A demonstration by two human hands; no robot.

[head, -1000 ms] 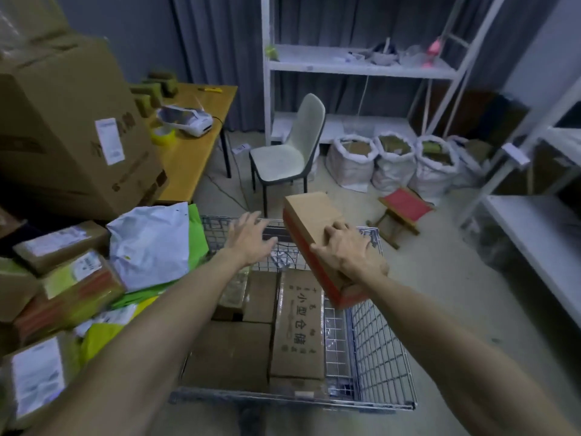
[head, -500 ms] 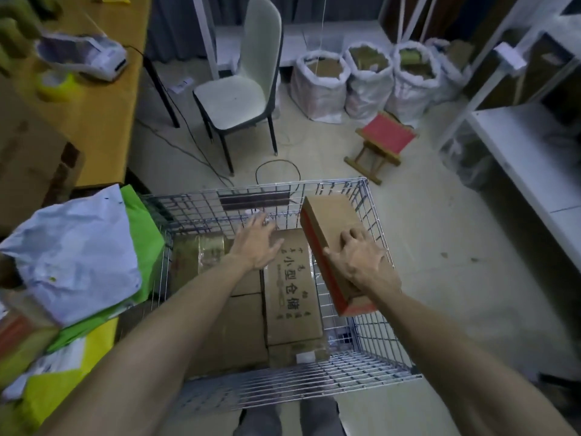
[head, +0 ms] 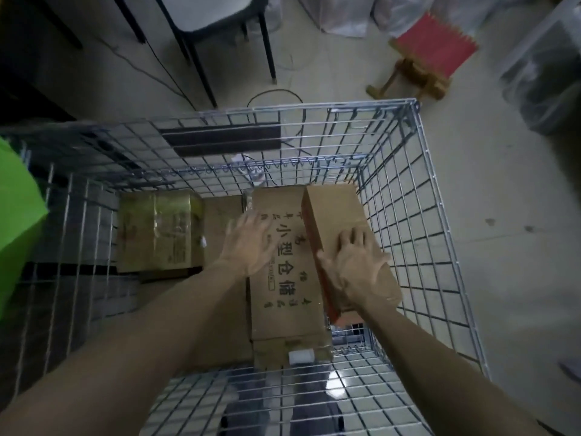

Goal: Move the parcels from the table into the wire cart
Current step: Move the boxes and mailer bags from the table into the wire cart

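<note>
I look straight down into the wire cart [head: 408,215]. My right hand [head: 352,265] grips a long brown parcel with a red side [head: 333,212], fingers on its top face and thumb over the red side. That parcel sits low in the cart against the right wall, tilted beside a flat carton with black printed characters [head: 284,297]. My left hand [head: 248,243] is blurred, fingers spread, just above that carton and holding nothing. A taped yellowish parcel [head: 157,231] lies in the cart's left half on other brown boxes.
A green bag [head: 15,221] juts in at the left edge, outside the cart. Beyond the cart stand a chair's black legs [head: 267,36], a small red-topped wooden stool [head: 430,55] and a loose cable [head: 273,96] on the floor.
My right hand has lowered the red-sided parcel from above the rim down into the cart's right side. My left hand went down with it, and my view tipped downward.
</note>
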